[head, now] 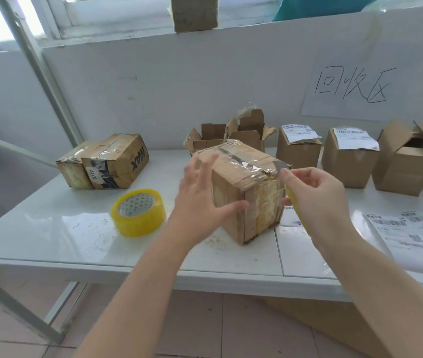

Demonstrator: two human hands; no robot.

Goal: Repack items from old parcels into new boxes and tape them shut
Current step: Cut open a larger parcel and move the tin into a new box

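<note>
Left hand (200,200), right hand (316,197) with knife (291,198) flank parcel (244,166).

One wide-angle camera, worn on the head, looks forward and down across the white worktop (50,228) at close range. The left hand (200,202) and right hand (316,200) enter from 6 o'clock; the wall (153,86) fills 12 o'clock, and the floor (231,332) shows beneath.

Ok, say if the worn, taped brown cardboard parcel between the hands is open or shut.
Shut: clear tape holds the parcel flaps flat; the right hand holds a yellow knife.
</note>
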